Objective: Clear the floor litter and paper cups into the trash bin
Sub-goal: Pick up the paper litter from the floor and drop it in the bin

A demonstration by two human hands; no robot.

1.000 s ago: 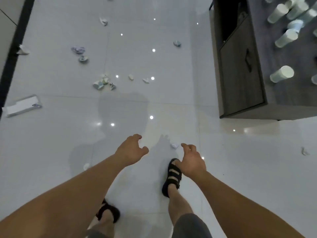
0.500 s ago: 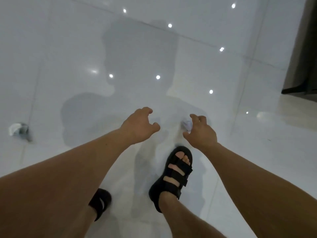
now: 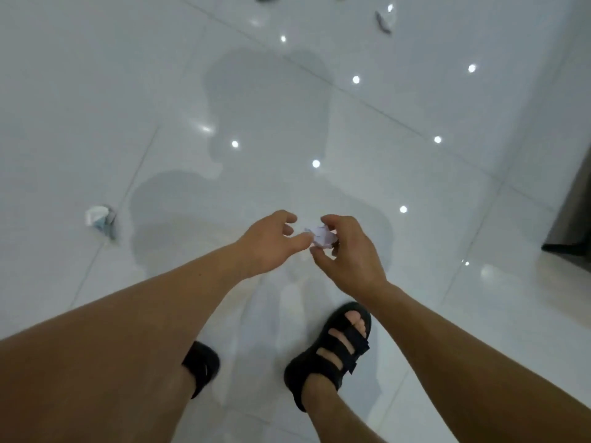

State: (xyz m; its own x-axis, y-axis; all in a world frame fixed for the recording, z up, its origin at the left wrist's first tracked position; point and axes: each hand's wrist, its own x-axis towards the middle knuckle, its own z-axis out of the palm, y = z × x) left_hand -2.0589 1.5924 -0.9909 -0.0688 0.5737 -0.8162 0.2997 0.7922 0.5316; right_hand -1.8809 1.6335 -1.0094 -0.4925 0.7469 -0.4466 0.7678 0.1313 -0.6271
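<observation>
A small crumpled white paper scrap (image 3: 320, 237) sits between my two hands, above the glossy white tiled floor. My right hand (image 3: 347, 254) pinches it with thumb and curled fingers. My left hand (image 3: 271, 243) hovers just left of the scrap with loosely curled fingers, its thumb tip close to the paper. Another crumpled scrap (image 3: 101, 219), white with grey-blue parts, lies on the floor at the left. More litter (image 3: 383, 21) lies at the top edge. No trash bin or paper cups are in view.
My two feet in black sandals (image 3: 332, 350) stand on the floor below my hands. The dark corner of a cabinet (image 3: 572, 219) shows at the right edge. Ceiling lights reflect as bright dots on the white tiles (image 3: 415, 314).
My right hand closed on the paper scrap near my foot and lifted it off the floor. My left hand moved in beside it. The view tilted further down.
</observation>
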